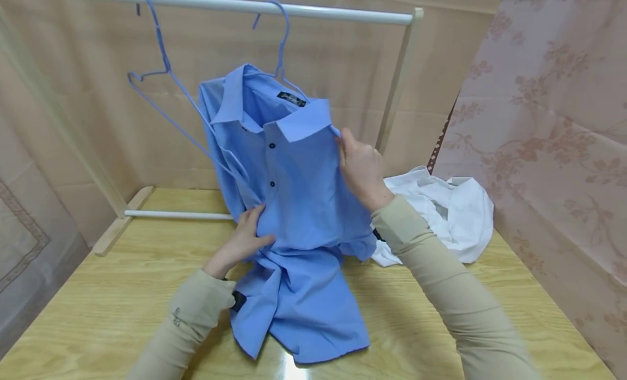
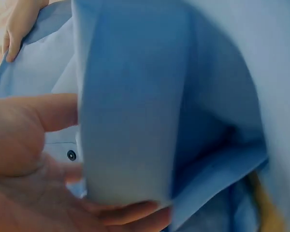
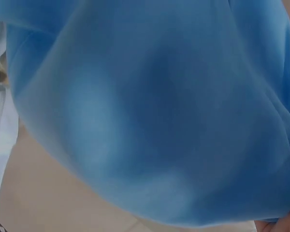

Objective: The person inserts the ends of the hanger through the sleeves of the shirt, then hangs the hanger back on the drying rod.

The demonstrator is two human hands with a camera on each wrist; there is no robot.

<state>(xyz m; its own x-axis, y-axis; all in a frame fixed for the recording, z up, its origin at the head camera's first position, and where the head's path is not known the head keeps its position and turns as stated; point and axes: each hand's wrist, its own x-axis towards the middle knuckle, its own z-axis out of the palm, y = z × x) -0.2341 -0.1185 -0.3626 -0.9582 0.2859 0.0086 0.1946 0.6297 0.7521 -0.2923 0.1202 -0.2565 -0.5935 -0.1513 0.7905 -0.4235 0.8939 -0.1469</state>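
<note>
A light-blue button-up shirt [image 1: 303, 189] with dark buttons and a black neck label hangs near the rail, its lower part draping onto the table. One blue hanger [image 1: 281, 48] rises from behind its collar. My right hand [image 1: 362, 165] pinches the shirt at the shoulder beside the collar; in the right wrist view, blue cloth [image 3: 150, 121] covers most of the hand. Lower down, my left hand [image 1: 247, 238] holds the shirt's front; in the left wrist view, thumb and fingers lie about a fold of cloth [image 2: 130, 106]. Another blue hanger [image 1: 166, 110] reaches down to the shirt's left side.
A white rail [image 1: 338, 11] on a wooden stand [image 1: 399, 80] crosses the top, with a lower white bar [image 1: 178, 214] behind the shirt. Crumpled white cloth [image 1: 467, 211] lies on the wooden table [image 1: 98, 309] at right. Patterned curtain [image 1: 553, 118] hangs at the right side.
</note>
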